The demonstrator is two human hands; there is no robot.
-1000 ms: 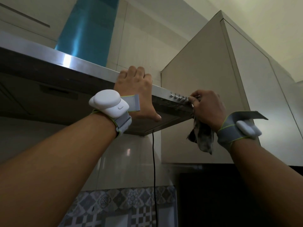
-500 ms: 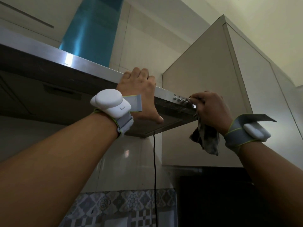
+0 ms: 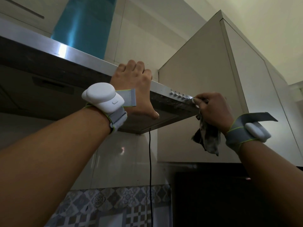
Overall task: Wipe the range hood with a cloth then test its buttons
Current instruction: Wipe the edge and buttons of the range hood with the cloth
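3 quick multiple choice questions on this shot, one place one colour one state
1. Where do the buttons sit on the range hood?
A) its left end B) its front strip near the right end C) its underside
2. What colour is the chimney above the hood?
A) blue B) red C) black
3. How is the cloth held?
A) spread on top of the hood B) draped over the left wrist C) bunched in the right hand, hanging below it

Answers: 1 B, the row lies on the steel strip between the left hand and the right hand. 2 A, its face shows blue. 3 C, that hand grips it and its tail dangles.
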